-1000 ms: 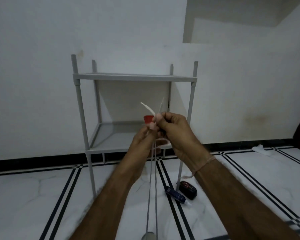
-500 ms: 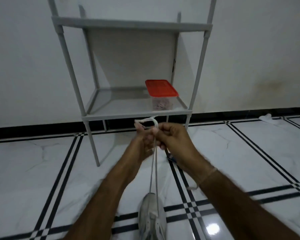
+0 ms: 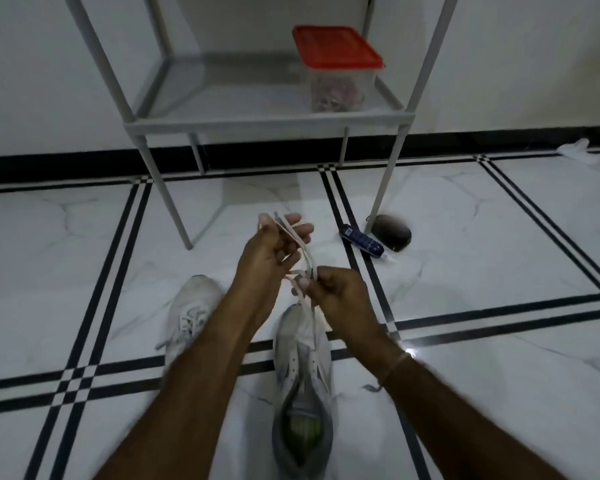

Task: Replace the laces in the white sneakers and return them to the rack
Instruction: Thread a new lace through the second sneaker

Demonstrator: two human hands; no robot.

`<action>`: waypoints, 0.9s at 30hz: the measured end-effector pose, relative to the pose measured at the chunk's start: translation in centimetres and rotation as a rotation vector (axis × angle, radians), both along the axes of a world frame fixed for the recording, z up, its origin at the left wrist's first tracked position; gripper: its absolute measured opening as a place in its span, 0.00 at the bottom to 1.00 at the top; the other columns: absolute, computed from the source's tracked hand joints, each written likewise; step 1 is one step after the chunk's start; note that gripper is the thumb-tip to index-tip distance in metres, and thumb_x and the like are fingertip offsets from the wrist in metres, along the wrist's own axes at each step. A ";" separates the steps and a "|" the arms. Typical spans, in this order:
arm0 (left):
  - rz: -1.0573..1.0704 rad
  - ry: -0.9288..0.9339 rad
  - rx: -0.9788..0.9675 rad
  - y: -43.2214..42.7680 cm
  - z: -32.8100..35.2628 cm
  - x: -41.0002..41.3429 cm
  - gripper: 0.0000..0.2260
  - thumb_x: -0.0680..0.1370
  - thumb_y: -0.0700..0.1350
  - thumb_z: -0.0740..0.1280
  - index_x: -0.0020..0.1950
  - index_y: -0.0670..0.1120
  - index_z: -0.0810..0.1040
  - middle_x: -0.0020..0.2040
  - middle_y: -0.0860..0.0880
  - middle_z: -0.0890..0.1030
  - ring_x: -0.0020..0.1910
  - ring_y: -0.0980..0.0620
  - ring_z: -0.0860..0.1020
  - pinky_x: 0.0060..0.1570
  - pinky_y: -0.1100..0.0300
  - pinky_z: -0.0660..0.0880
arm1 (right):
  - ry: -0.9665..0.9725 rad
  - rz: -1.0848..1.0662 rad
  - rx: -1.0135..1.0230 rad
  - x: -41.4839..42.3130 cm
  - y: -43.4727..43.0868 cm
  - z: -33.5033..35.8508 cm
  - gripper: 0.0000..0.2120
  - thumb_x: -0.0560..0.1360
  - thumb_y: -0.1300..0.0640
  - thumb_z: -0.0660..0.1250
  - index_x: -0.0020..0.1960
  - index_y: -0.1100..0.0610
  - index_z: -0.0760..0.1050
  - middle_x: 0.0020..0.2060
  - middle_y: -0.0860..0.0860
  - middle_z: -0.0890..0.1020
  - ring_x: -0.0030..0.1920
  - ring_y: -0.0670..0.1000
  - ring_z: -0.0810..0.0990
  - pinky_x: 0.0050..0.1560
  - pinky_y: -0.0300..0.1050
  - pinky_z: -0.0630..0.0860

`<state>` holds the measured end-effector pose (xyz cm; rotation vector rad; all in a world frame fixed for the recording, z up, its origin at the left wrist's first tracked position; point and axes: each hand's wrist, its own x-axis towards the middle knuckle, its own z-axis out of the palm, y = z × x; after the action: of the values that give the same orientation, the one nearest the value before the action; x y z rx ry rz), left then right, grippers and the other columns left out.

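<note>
Two white sneakers stand on the tiled floor. The right sneaker points away from me, and a white lace rises from its front eyelets. My right hand pinches the lace just above the shoe's toe. My left hand is higher and further away, with the lace's loose ends running across its half-curled fingers. The left sneaker is laced and lies beside my left forearm. The grey rack stands ahead against the wall.
A clear box with a red lid sits on the rack's lower shelf at the right. A dark blue tube and a black pouch lie on the floor by the rack's front right leg. A white scrap lies at the far right wall.
My view has tilted down from the rack to the floor. Both hands have come down with the lace toward the right sneaker, and the left hand has moved apart from the right.
</note>
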<state>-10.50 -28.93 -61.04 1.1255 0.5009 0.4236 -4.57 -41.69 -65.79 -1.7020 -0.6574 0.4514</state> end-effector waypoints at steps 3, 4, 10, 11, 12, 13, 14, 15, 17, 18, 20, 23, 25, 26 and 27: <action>-0.050 0.210 0.215 -1.5 -5.0 -3.1 0.22 0.82 0.62 0.54 0.64 0.51 0.78 0.59 0.53 0.84 0.60 0.55 0.81 0.55 0.62 0.76 | 0.017 0.004 0.033 1.0 0.0 -0.1 0.06 0.80 0.59 0.71 0.51 0.57 0.87 0.42 0.50 0.88 0.44 0.46 0.86 0.44 0.38 0.79; -0.050 0.248 0.295 -2.1 -6.3 -3.9 0.18 0.83 0.60 0.57 0.63 0.53 0.78 0.58 0.56 0.83 0.59 0.59 0.80 0.54 0.66 0.75 | 0.040 0.001 0.041 1.2 0.1 -0.2 0.07 0.80 0.59 0.70 0.52 0.58 0.87 0.42 0.50 0.88 0.45 0.45 0.86 0.44 0.37 0.78; -0.206 0.475 0.482 -3.3 -12.2 -4.5 0.05 0.78 0.51 0.72 0.51 0.51 0.84 0.46 0.54 0.86 0.46 0.58 0.83 0.47 0.64 0.77 | 0.157 0.043 -0.024 3.0 0.4 -1.8 0.10 0.81 0.55 0.68 0.56 0.59 0.85 0.47 0.51 0.88 0.35 0.48 0.79 0.36 0.34 0.73; -0.163 0.480 0.468 -3.2 -12.7 -4.3 0.06 0.78 0.52 0.71 0.47 0.51 0.85 0.44 0.53 0.86 0.45 0.56 0.83 0.49 0.60 0.78 | 0.152 0.045 -0.043 3.1 0.3 -2.3 0.10 0.82 0.55 0.68 0.56 0.59 0.85 0.48 0.51 0.88 0.33 0.48 0.76 0.34 0.33 0.72; -0.116 0.473 0.452 -3.1 -13.1 -4.2 0.08 0.77 0.54 0.70 0.45 0.51 0.86 0.43 0.53 0.87 0.45 0.55 0.84 0.49 0.57 0.78 | 0.143 0.031 -0.062 3.0 0.0 -3.2 0.10 0.82 0.55 0.68 0.56 0.59 0.85 0.50 0.50 0.88 0.31 0.49 0.76 0.33 0.35 0.72; -0.081 0.453 0.424 -3.0 -13.3 -4.2 0.09 0.77 0.54 0.69 0.46 0.51 0.86 0.43 0.53 0.87 0.46 0.53 0.85 0.49 0.56 0.79 | 0.137 0.003 -0.083 2.8 -0.4 -4.1 0.10 0.82 0.55 0.68 0.54 0.59 0.85 0.50 0.49 0.88 0.31 0.49 0.77 0.34 0.39 0.74; -0.066 0.431 0.383 -3.1 -13.1 -4.2 0.09 0.79 0.53 0.69 0.47 0.50 0.86 0.44 0.51 0.87 0.47 0.50 0.85 0.48 0.54 0.80 | 0.145 -0.036 -0.110 2.4 -0.9 -5.1 0.09 0.82 0.55 0.68 0.53 0.58 0.86 0.50 0.48 0.88 0.32 0.50 0.79 0.36 0.43 0.76; -0.064 0.410 0.307 -3.1 -12.7 -4.2 0.08 0.80 0.50 0.69 0.49 0.48 0.86 0.45 0.50 0.87 0.48 0.47 0.85 0.47 0.54 0.81 | 0.164 -0.076 -0.136 2.0 -1.4 -6.1 0.09 0.81 0.55 0.68 0.52 0.57 0.86 0.49 0.48 0.88 0.35 0.50 0.82 0.38 0.45 0.78; -0.042 0.398 0.098 -2.8 -11.8 -4.1 0.09 0.82 0.47 0.66 0.52 0.45 0.85 0.47 0.48 0.88 0.49 0.48 0.85 0.45 0.55 0.80 | 0.161 -0.133 -0.179 1.8 -2.2 -7.2 0.09 0.81 0.54 0.69 0.52 0.56 0.87 0.47 0.47 0.88 0.46 0.45 0.85 0.45 0.43 0.80; -0.021 0.399 0.018 -2.3 -11.0 -3.9 0.09 0.83 0.47 0.65 0.51 0.46 0.84 0.47 0.49 0.87 0.48 0.50 0.85 0.45 0.56 0.79 | 0.144 -0.144 -0.187 2.0 -2.4 -7.2 0.09 0.81 0.54 0.69 0.52 0.56 0.87 0.46 0.48 0.88 0.49 0.44 0.85 0.46 0.40 0.80; 0.063 0.320 -0.010 -0.9 -9.9 -3.3 0.08 0.84 0.47 0.63 0.53 0.48 0.82 0.46 0.50 0.87 0.45 0.54 0.84 0.45 0.56 0.78 | 0.133 -0.146 -0.177 2.5 -2.7 -7.0 0.11 0.82 0.54 0.67 0.51 0.57 0.86 0.41 0.49 0.87 0.49 0.46 0.85 0.47 0.38 0.79; 0.235 0.193 0.212 1.4 -9.1 -2.3 0.09 0.84 0.43 0.63 0.62 0.50 0.78 0.52 0.50 0.86 0.50 0.55 0.83 0.48 0.59 0.79 | 0.086 -0.082 -0.196 2.3 -2.8 -6.5 0.10 0.83 0.53 0.65 0.52 0.56 0.85 0.36 0.49 0.86 0.44 0.49 0.85 0.43 0.41 0.80; 0.233 0.342 0.437 1.8 -10.3 -1.9 0.10 0.82 0.42 0.65 0.63 0.50 0.78 0.54 0.50 0.85 0.50 0.55 0.82 0.53 0.58 0.78 | 0.062 -0.009 -0.227 1.8 -2.7 -6.8 0.08 0.83 0.55 0.66 0.55 0.55 0.83 0.35 0.50 0.86 0.41 0.47 0.85 0.44 0.43 0.79; 0.195 0.443 0.522 1.5 -11.1 -2.1 0.10 0.81 0.43 0.67 0.63 0.49 0.78 0.55 0.50 0.84 0.50 0.55 0.81 0.52 0.59 0.78 | 0.079 0.019 -0.235 1.5 -2.5 -7.0 0.07 0.83 0.56 0.66 0.56 0.56 0.81 0.34 0.52 0.86 0.40 0.46 0.85 0.45 0.43 0.79; 0.149 0.512 0.594 0.8 -12.0 -2.7 0.12 0.80 0.45 0.69 0.63 0.48 0.77 0.58 0.49 0.82 0.51 0.54 0.79 0.50 0.62 0.76 | 0.103 0.037 -0.236 1.2 -2.4 -7.2 0.06 0.83 0.57 0.66 0.56 0.56 0.80 0.34 0.54 0.86 0.38 0.46 0.85 0.45 0.42 0.78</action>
<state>-13.22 -28.15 -73.08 1.7940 0.9488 0.4241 -3.38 -44.12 -72.95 -1.8763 -0.5787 0.6594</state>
